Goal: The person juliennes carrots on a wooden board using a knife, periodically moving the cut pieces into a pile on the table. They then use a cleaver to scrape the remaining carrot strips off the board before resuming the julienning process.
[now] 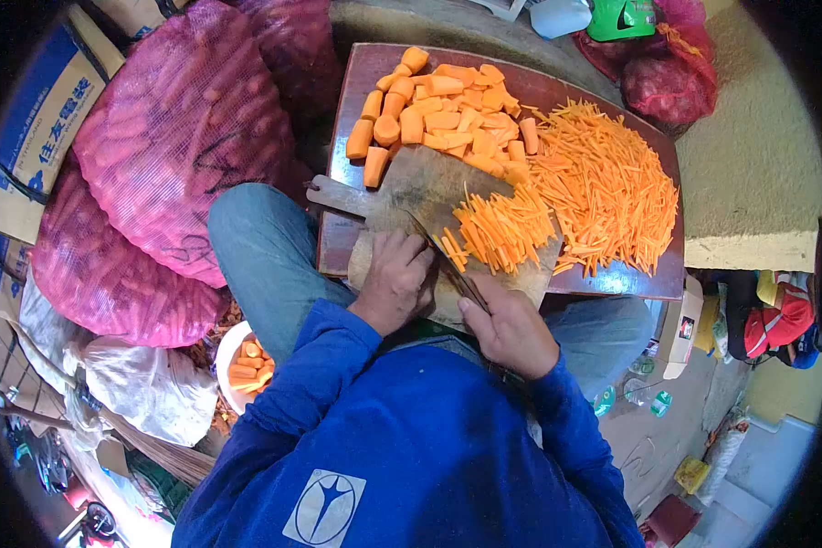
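Note:
My right hand (pixel 513 334) is wrapped round the handle of a knife (pixel 449 266), whose blade slants up and left across a worn wooden cutting board (pixel 420 183). Curled close beside the blade on its left is my left hand (pixel 395 285); whatever lies under its fingers is hidden. Freshly cut carrot sticks (pixel 507 230) lie on the board just right of the blade. A bigger heap of carrot strips (pixel 607 187) covers the table's right side. Peeled carrot chunks (pixel 447 114) are piled at the far left, behind the board.
The dark red table (pixel 336 247) stands over my knees. Pink mesh sacks of carrots (pixel 187 137) crowd the left. A white bucket (pixel 226 365) holding carrot pieces sits beside my left leg. A concrete ledge (pixel 749 164) borders the right, and another red mesh bag (pixel 671 87) lies behind.

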`<action>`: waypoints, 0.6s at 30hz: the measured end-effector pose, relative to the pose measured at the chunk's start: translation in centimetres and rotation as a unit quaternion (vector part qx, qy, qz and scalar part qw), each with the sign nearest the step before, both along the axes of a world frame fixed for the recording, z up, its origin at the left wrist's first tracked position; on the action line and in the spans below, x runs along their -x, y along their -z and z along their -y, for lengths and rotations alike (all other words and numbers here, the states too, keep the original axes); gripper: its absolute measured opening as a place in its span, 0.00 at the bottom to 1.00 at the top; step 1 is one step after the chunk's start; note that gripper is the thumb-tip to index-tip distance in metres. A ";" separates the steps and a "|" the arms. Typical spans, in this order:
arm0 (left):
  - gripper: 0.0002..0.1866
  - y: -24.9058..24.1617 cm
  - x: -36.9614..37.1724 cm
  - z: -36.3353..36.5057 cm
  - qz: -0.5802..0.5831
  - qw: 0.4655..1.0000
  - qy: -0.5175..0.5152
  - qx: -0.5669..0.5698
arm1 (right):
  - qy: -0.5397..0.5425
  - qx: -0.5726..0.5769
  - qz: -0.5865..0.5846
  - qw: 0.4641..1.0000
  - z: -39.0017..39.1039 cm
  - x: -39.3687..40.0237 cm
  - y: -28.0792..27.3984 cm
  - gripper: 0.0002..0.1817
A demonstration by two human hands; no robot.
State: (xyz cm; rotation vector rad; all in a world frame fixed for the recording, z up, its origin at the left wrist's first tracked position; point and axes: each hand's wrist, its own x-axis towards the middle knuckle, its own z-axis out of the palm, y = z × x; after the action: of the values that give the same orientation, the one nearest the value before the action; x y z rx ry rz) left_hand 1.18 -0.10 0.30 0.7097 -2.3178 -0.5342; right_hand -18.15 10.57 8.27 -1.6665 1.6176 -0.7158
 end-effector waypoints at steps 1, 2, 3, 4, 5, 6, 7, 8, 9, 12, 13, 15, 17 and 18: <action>0.18 0.1 0.0 -0.1 -0.002 1.000 0.002 -0.001 | 0.006 0.021 -0.035 0.999 -0.1 -0.2 0.2 0.14; 0.18 0.2 0.0 -0.1 0.003 1.000 -0.002 0.003 | 0.009 0.022 -0.037 0.999 0.2 -0.3 0.1 0.14; 0.18 0.4 0.0 -0.1 0.007 1.000 -0.005 0.006 | 0.004 0.001 -0.037 0.999 0.7 -0.3 0.0 0.14; 0.18 0.6 0.2 0.0 0.006 1.000 -0.002 0.010 | -0.002 -0.018 -0.036 0.999 1.0 -0.3 -0.1 0.15; 0.17 0.8 0.3 0.0 -0.002 1.000 -0.004 0.010 | 0.000 -0.015 -0.037 0.999 1.0 -0.2 -0.6 0.15; 0.16 0.8 0.4 0.0 -0.011 1.000 -0.009 0.009 | -0.004 -0.037 -0.021 0.999 1.1 0.0 -1.2 0.15; 0.16 0.9 0.5 0.1 -0.010 1.000 -0.012 0.010 | -0.010 -0.060 -0.004 0.998 1.3 0.1 -1.5 0.14; 0.15 1.0 0.7 0.0 -0.025 1.000 -0.014 0.003 | -0.014 -0.061 -0.003 0.998 1.1 0.1 -1.1 0.14; 0.15 0.9 0.7 -0.1 -0.039 0.999 -0.017 -0.005 | -0.011 -0.021 -0.010 1.000 0.9 0.0 -0.7 0.14; 0.13 0.5 0.3 0.1 -0.027 1.000 -0.010 0.004 | -0.009 0.001 -0.030 1.000 1.1 -0.5 -0.3 0.13; 0.13 0.5 0.3 0.1 -0.028 1.000 -0.008 0.006 | -0.008 -0.013 -0.043 0.999 1.2 -0.6 -0.4 0.13; 0.11 0.7 0.3 0.2 -0.020 1.000 -0.013 0.005 | -0.008 -0.008 -0.037 0.999 1.3 -0.1 0.0 0.13; 0.11 0.7 0.4 0.2 -0.033 0.999 -0.014 0.004 | -0.012 -0.008 -0.028 0.999 1.1 0.3 0.2 0.14; 0.11 0.6 0.4 0.1 -0.044 0.999 -0.016 -0.002 | 0.028 0.017 0.019 0.999 0.9 0.3 -0.1 0.16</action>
State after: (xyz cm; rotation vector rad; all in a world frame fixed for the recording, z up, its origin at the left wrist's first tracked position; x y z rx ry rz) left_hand 0.76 -0.19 -0.29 0.7097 -2.2198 -0.5440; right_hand -18.46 9.63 8.34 -1.6269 1.6400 -0.8024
